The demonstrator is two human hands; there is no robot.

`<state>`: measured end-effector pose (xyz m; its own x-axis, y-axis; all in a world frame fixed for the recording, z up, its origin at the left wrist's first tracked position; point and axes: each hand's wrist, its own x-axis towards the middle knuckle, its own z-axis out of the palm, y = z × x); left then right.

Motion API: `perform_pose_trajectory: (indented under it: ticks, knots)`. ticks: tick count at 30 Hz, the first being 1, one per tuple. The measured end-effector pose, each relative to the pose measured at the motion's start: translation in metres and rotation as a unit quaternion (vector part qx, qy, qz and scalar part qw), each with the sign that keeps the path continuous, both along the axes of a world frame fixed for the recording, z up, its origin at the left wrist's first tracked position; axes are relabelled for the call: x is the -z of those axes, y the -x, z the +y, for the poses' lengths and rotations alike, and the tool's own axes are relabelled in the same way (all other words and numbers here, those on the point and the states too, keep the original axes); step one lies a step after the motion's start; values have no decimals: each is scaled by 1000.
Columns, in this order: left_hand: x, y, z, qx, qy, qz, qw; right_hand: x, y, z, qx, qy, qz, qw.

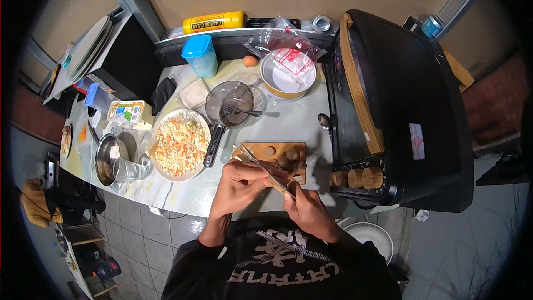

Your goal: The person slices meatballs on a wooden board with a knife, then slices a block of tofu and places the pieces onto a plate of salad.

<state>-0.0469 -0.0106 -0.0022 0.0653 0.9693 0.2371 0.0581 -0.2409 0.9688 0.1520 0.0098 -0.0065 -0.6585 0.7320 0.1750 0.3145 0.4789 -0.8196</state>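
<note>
Over the front of a wooden cutting board, both hands meet in front of my chest. A knife runs slantwise between them, its blade pointing up and left over the board. Its lower end is in my right hand, whose fingers are wrapped round it. My left hand is closed, with fingertips pressed together near the blade; what they pinch is too small to name. Several brown pieces and a pale round slice lie on the board.
Left of the board are a plate of chopped food, a clear bowl with a fork and a metal bowl. Behind stand a blue-lidded container, an egg and a round tin. A black oven borders the right.
</note>
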Motion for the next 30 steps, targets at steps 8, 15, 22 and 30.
perform_pose_trajectory:
  ticks: [8,15,22,30]
  knots:
    - [15,-55,-1,-46,50,-388,919,0,10,0,58,43,48,996]
    - [27,-49,-6,-78,10,-322,943,12,10,-1,51,16,55,997]
    - [7,-25,-1,-70,17,-154,985,14,8,-1,34,28,24,999]
    - [20,-15,-4,-31,34,-154,987,5,12,2,23,59,29,998]
